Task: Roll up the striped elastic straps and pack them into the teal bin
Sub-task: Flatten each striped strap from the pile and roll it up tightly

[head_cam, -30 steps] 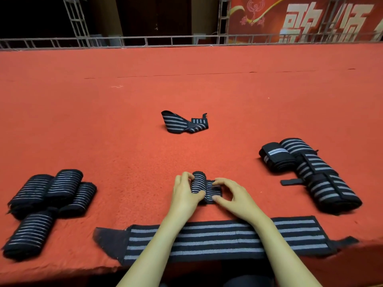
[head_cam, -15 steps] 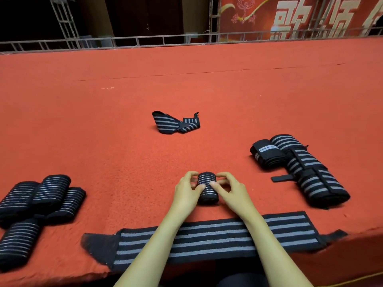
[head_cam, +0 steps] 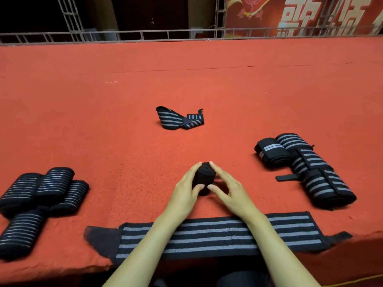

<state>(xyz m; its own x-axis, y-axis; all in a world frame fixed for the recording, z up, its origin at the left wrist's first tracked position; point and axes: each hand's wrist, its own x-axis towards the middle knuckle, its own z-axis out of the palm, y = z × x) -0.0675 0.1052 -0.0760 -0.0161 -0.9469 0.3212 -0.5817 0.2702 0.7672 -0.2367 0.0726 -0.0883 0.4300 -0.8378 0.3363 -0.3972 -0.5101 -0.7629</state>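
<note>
Roll looks complete: left hand (head_cam: 184, 192) and right hand (head_cam: 231, 189) pinch strap roll (head_cam: 204, 176) on desk (head_cam: 124, 141); next, carry to teal bin, unseen.

The red covering (head_cam: 186, 90) is felt-like cloth, matt and fuzzy, ragged along its near edge. The roll (head_cam: 204, 179) pinched between my left hand (head_cam: 184, 193) and right hand (head_cam: 230, 189) is woven elastic, dull and finely ribbed (its outer wrap looks plain black). The flat strap (head_cam: 207, 235) under my forearms is the same coarse weave, grey stripes on black, with a fuzzy plain patch at one end. The rolled straps (head_cam: 41, 193) at left and the bundles (head_cam: 319, 179) at right look soft and matt. The railing (head_cam: 145, 35) is bare grey metal; the banner (head_cam: 310, 15) has a slight sheen.
</note>
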